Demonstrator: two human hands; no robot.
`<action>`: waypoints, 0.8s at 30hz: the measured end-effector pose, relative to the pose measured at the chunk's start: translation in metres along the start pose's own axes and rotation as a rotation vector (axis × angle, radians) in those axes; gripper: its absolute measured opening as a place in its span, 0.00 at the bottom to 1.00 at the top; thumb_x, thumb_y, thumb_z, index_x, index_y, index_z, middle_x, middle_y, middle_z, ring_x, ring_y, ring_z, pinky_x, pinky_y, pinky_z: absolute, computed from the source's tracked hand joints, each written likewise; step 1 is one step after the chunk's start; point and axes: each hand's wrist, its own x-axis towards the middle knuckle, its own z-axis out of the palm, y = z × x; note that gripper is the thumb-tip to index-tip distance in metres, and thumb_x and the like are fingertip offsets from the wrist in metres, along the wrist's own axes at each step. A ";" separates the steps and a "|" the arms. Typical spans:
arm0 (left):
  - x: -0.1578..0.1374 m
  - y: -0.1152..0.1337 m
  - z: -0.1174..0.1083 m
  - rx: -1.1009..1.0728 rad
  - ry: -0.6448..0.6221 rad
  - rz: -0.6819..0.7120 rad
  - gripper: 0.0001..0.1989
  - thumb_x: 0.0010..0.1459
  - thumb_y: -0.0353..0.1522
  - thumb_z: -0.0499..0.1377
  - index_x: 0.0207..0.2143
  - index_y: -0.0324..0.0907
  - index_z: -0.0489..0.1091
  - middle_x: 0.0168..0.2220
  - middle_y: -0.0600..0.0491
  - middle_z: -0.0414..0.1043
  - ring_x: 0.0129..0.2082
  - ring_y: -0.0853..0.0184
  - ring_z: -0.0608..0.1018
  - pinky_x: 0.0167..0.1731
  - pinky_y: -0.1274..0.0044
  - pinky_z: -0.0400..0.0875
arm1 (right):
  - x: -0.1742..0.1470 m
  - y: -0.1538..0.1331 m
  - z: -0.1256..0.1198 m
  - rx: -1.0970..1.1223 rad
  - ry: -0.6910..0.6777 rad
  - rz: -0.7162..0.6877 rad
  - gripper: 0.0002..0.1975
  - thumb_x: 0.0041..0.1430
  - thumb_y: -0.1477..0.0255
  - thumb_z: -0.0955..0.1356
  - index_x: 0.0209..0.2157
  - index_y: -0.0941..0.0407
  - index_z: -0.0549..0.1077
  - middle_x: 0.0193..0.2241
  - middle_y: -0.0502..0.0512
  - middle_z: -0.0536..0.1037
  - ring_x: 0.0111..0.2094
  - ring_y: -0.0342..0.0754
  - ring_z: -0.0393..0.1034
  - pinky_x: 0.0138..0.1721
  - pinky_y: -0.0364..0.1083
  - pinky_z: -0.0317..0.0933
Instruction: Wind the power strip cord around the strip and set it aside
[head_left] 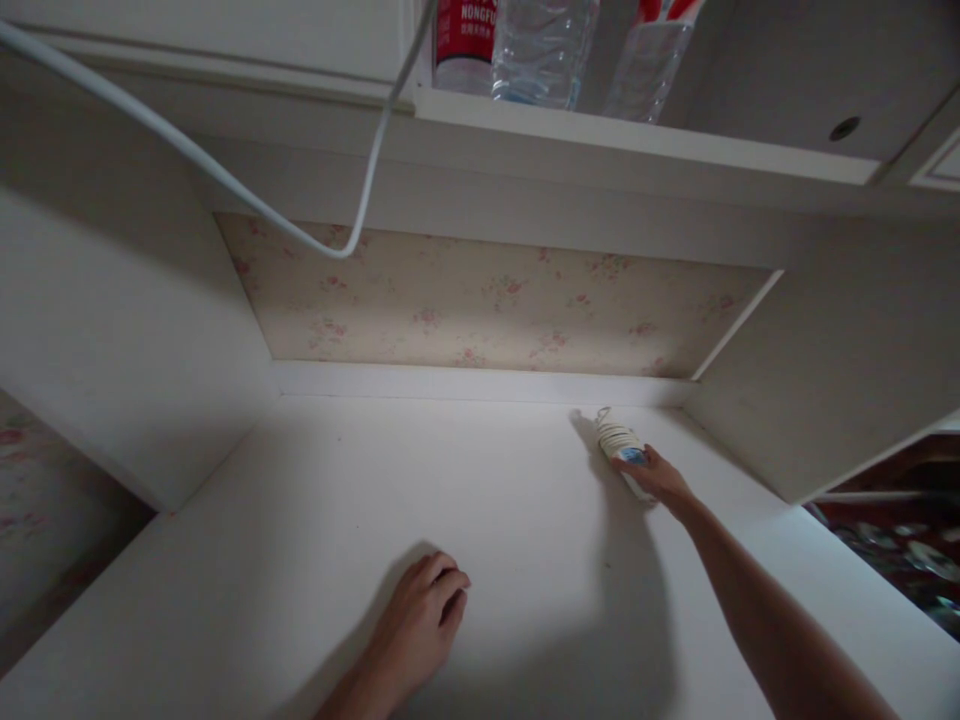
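My right hand [655, 476] is closed around a pale, ribbed, roughly cylindrical item [616, 438] with a blue label and a thin loop at its far end. It is at the far right of the white tabletop [480, 480], tilted toward the back. Whether it is a bottle or a wound bundle I cannot make out. Nearer the front, left of centre, my left hand [424, 610] rests on the tabletop with its fingers curled in and the thumb underneath. Nothing shows in it.
A white cable [255, 200] hangs in a loop at upper left. Overhead, a shelf [645, 140] holds a red-labelled bottle [465, 45], a clear bottle [541, 50] and a clear container [649, 65]. Side panels [840, 370] flank the tabletop; floral wallpaper [480, 300] covers the back.
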 end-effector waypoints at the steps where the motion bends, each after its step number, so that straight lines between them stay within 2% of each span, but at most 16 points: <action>1: -0.001 0.001 -0.001 0.000 0.001 -0.002 0.10 0.60 0.27 0.52 0.37 0.45 0.72 0.38 0.51 0.71 0.40 0.64 0.72 0.44 0.71 0.66 | 0.000 0.000 0.000 -0.007 -0.027 0.001 0.41 0.46 0.51 0.69 0.56 0.63 0.62 0.45 0.68 0.74 0.42 0.59 0.71 0.40 0.51 0.62; 4: -0.001 0.003 -0.003 -0.005 0.007 -0.002 0.10 0.60 0.27 0.52 0.36 0.44 0.72 0.37 0.51 0.71 0.40 0.64 0.72 0.44 0.71 0.66 | -0.005 -0.005 -0.004 -0.060 -0.078 0.003 0.48 0.47 0.49 0.67 0.61 0.65 0.54 0.50 0.72 0.71 0.49 0.63 0.67 0.46 0.53 0.60; 7: -0.002 0.004 -0.005 -0.023 0.023 0.009 0.10 0.60 0.27 0.51 0.35 0.44 0.72 0.37 0.51 0.71 0.40 0.65 0.72 0.43 0.72 0.66 | -0.020 -0.018 -0.012 -0.155 0.018 -0.011 0.49 0.46 0.47 0.66 0.62 0.63 0.53 0.54 0.73 0.66 0.53 0.67 0.62 0.48 0.59 0.58; 10: -0.002 0.005 -0.006 -0.042 0.035 0.022 0.10 0.59 0.27 0.51 0.34 0.44 0.73 0.35 0.51 0.71 0.39 0.65 0.72 0.42 0.73 0.66 | -0.046 -0.041 -0.019 -0.165 0.237 -0.111 0.40 0.50 0.50 0.65 0.60 0.57 0.57 0.57 0.68 0.63 0.56 0.68 0.56 0.50 0.65 0.53; 13: -0.002 0.004 -0.005 -0.093 0.051 0.007 0.10 0.59 0.27 0.52 0.33 0.44 0.73 0.34 0.51 0.71 0.37 0.66 0.72 0.41 0.74 0.66 | -0.086 -0.072 -0.012 0.067 0.390 -0.257 0.28 0.56 0.53 0.62 0.52 0.56 0.67 0.51 0.66 0.70 0.52 0.63 0.61 0.51 0.61 0.53; 14: -0.002 0.003 -0.005 -0.128 0.059 -0.010 0.10 0.59 0.27 0.52 0.33 0.44 0.73 0.34 0.51 0.71 0.37 0.66 0.72 0.40 0.74 0.66 | -0.104 -0.085 -0.005 0.214 0.363 -0.279 0.25 0.57 0.53 0.61 0.46 0.57 0.70 0.46 0.65 0.73 0.47 0.59 0.65 0.48 0.57 0.57; 15: -0.002 0.003 -0.005 -0.172 0.070 -0.032 0.10 0.59 0.28 0.52 0.33 0.44 0.73 0.34 0.51 0.71 0.36 0.67 0.73 0.39 0.75 0.67 | -0.124 -0.098 0.003 0.399 0.276 -0.290 0.23 0.57 0.53 0.62 0.42 0.58 0.71 0.40 0.63 0.75 0.40 0.55 0.68 0.43 0.53 0.60; 17: -0.001 0.000 -0.006 -0.276 0.102 -0.088 0.09 0.59 0.29 0.52 0.36 0.43 0.72 0.36 0.51 0.71 0.33 0.68 0.73 0.36 0.76 0.68 | -0.168 -0.128 0.024 0.739 0.021 -0.248 0.21 0.58 0.52 0.61 0.37 0.57 0.71 0.30 0.56 0.75 0.29 0.48 0.67 0.33 0.47 0.62; 19: 0.001 -0.003 -0.006 -0.381 0.133 -0.152 0.10 0.59 0.31 0.53 0.42 0.42 0.70 0.38 0.50 0.72 0.32 0.68 0.74 0.34 0.77 0.69 | -0.213 -0.158 0.046 0.945 -0.250 -0.231 0.20 0.58 0.52 0.62 0.33 0.56 0.71 0.24 0.51 0.72 0.23 0.45 0.63 0.25 0.43 0.58; 22: 0.002 -0.008 -0.006 -0.504 0.173 -0.208 0.15 0.58 0.30 0.52 0.48 0.42 0.67 0.42 0.49 0.73 0.36 0.67 0.76 0.36 0.77 0.70 | -0.265 -0.192 0.072 1.092 -0.630 -0.322 0.21 0.59 0.52 0.61 0.30 0.56 0.71 0.21 0.49 0.70 0.22 0.44 0.62 0.24 0.42 0.57; 24: 0.003 -0.011 -0.006 -0.556 0.176 -0.192 0.16 0.58 0.28 0.51 0.49 0.41 0.66 0.45 0.48 0.73 0.41 0.66 0.76 0.42 0.76 0.70 | -0.282 -0.203 0.081 1.083 -0.621 -0.408 0.21 0.60 0.54 0.62 0.30 0.57 0.73 0.24 0.51 0.72 0.26 0.44 0.65 0.28 0.42 0.59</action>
